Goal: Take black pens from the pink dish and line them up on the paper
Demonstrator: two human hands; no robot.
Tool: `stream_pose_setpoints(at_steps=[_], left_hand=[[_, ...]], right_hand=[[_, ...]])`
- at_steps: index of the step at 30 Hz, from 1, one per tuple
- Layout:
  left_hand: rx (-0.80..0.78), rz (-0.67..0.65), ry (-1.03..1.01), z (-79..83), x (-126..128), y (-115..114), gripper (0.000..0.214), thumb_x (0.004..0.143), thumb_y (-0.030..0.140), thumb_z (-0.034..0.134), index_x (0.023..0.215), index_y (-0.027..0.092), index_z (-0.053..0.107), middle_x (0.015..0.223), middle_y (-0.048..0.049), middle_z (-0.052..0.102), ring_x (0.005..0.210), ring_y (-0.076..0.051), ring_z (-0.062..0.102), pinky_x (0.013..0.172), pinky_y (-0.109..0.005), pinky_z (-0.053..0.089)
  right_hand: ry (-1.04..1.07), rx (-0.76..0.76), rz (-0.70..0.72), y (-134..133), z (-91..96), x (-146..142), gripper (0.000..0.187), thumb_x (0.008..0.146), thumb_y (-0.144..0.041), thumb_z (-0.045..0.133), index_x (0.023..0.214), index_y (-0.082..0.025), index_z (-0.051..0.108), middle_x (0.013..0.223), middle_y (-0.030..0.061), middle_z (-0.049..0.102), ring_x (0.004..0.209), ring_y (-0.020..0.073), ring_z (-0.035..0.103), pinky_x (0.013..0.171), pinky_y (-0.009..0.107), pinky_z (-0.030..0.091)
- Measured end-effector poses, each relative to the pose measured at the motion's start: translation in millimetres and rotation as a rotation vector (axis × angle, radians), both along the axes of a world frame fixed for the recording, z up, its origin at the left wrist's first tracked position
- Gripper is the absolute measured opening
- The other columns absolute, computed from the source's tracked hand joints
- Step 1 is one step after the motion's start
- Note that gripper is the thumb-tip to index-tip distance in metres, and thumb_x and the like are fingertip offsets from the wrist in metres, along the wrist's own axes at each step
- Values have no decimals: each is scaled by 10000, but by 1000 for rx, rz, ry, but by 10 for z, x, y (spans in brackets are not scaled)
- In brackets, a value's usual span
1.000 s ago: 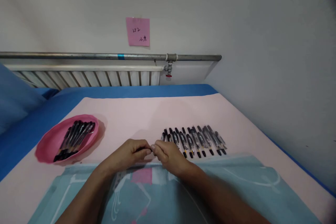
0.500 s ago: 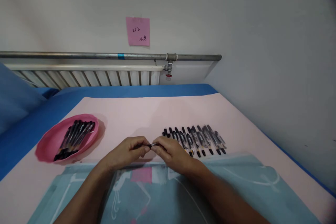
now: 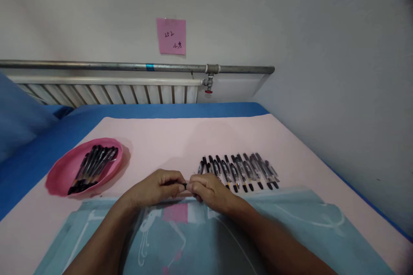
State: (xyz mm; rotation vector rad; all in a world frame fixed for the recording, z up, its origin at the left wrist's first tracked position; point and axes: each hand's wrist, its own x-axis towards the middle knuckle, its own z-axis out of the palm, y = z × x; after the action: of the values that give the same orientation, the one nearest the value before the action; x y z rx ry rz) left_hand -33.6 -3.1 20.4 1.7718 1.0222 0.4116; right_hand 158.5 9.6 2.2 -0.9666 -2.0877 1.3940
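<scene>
Pen piece [image 3: 185, 185], short, black and mostly hidden, sits between the fingertips of your two hands, before your body, near the teal cloth [image 3: 290, 219]. Your left hand [image 3: 158, 187] clamps it between thumb and forefinger; your right hand [image 3: 209, 191] is folded in close, apparently clamped on the other end. Note the change: half a second earlier, your right fingers lay straighter and a lighter, shiny section was exposed; now only a black stub shows. Treat this as a renewed grip; whether any parts are joined or separated cannot be told. Long axis: hand to hand, roughly left to right across your front; tip direction is hidden. By contrast, the row of pens [image 3: 234, 172] at right points away from you, and the bundled pens [image 3: 92, 167] in the pink bowl [image 3: 64, 169] slant, far ends rightward.
</scene>
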Motion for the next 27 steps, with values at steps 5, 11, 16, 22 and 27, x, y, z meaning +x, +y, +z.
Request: stream_pose_setpoints(at_steps=[5,11,16,22,27], left_hand=[[188,26,82,1,59,-6,167,817,257,435,780,168,571,661,32,500,616,-94,434,578,-196,331],[237,178,62,-33,109,-1,180,827,292,430,786,170,555,653,37,493,605,-95,428,563,-196,323],[243,323,117,-70,64,46,228,823,345,427,756,164,548,620,37,479,584,-104,419,533,-206,298],[254,318,167,-107,74,50,235,825,345,419,781,166,564,623,31,503,584,-109,443,538,-209,305],[261,318,171,-109,98,35,220,820,325,419,762,168,561,614,35,507,562,-104,427,529,-205,301]], right_hand=[[44,-208,-82,12,-21,-23,243,773,-183,389,537,-174,445,480,-40,437,456,83,413,447,195,315],[38,-79,-211,82,36,23,288,847,-304,375,619,-176,495,537,-30,492,496,91,442,495,208,335],[-175,358,-510,243,20,190,230,855,-286,403,699,-178,535,681,13,557,669,138,508,625,248,365],[-573,686,-253,270,-77,198,156,810,-137,460,825,-155,614,831,71,585,820,178,498,742,287,330],[-728,820,-142,191,-86,89,158,834,-181,466,781,-162,614,826,72,602,806,192,471,728,319,273]])
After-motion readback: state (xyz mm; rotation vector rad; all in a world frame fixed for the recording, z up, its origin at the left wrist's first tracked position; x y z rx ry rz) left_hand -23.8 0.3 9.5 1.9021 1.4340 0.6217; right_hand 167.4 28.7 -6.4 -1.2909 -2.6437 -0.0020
